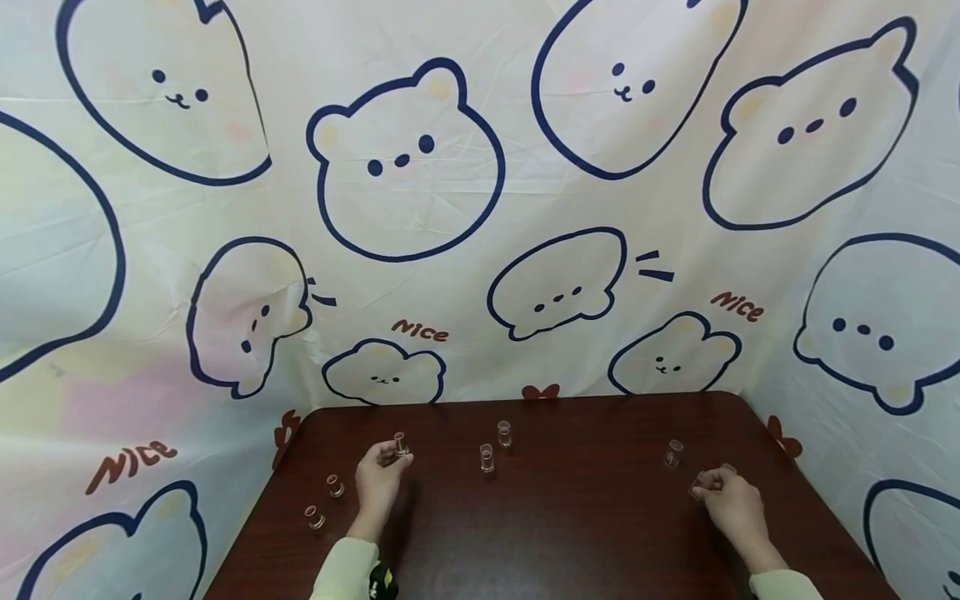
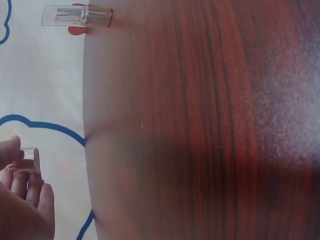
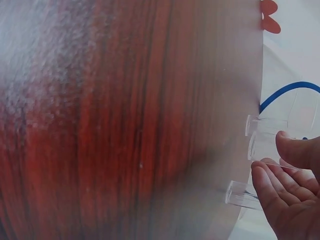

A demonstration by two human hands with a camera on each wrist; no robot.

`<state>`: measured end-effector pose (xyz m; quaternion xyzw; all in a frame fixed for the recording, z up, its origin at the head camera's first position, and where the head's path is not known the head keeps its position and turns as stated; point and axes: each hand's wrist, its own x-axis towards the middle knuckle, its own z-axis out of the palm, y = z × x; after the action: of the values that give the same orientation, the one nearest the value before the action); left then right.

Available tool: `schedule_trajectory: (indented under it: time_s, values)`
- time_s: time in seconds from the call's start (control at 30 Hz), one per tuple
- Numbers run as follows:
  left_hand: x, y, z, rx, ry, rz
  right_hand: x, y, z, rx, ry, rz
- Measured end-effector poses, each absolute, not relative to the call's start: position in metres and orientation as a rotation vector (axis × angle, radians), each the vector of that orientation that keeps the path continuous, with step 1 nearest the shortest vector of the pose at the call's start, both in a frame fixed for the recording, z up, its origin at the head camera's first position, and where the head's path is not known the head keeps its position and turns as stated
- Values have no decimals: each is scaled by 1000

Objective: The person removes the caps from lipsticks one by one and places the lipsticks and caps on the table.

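Note:
My left hand (image 1: 381, 479) pinches a small clear glass (image 1: 401, 443) between thumb and fingers, over the far left of the table. In the left wrist view that glass (image 2: 31, 160) shows at the left edge, partly covered by the fingers. At the far right of the table, my right hand (image 1: 731, 504) holds another small clear glass, mostly covered in the head view. The right wrist view shows this glass (image 3: 262, 146) between thumb and fingertips, with one glass (image 3: 243, 195) beside the fingers and another (image 3: 255, 124) just behind.
Two clear glasses (image 1: 487, 457) (image 1: 504, 433) stand at the back middle of the dark brown table (image 1: 555, 533). Left of my left hand are two more glasses (image 1: 335, 486) (image 1: 314, 517). One glass (image 1: 673, 453) stands left of my right hand. A printed cloth (image 1: 465, 300) hangs behind.

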<state>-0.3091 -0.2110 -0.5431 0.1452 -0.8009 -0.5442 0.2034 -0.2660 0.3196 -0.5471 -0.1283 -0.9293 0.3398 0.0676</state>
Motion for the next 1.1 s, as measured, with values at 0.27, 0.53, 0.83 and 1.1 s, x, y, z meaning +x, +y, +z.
schedule_trajectory:
  time_s: [0.27, 0.53, 0.83, 1.1]
  values:
    - [-312, -212, -549, 463, -2226, -1478, -268, 320, -551, -426, -2821, 1033]
    - [-319, -214, -556, 487, -2224, -1419, -268, 321, -557, -439, -2815, 1022]
    - [-327, -217, -566, 502, -2163, -1385, -268, 321, -559, -450, -2816, 1027]
    - [-328, -225, -578, 522, -2160, -1340, -269, 320, -561, -437, -2844, 988]
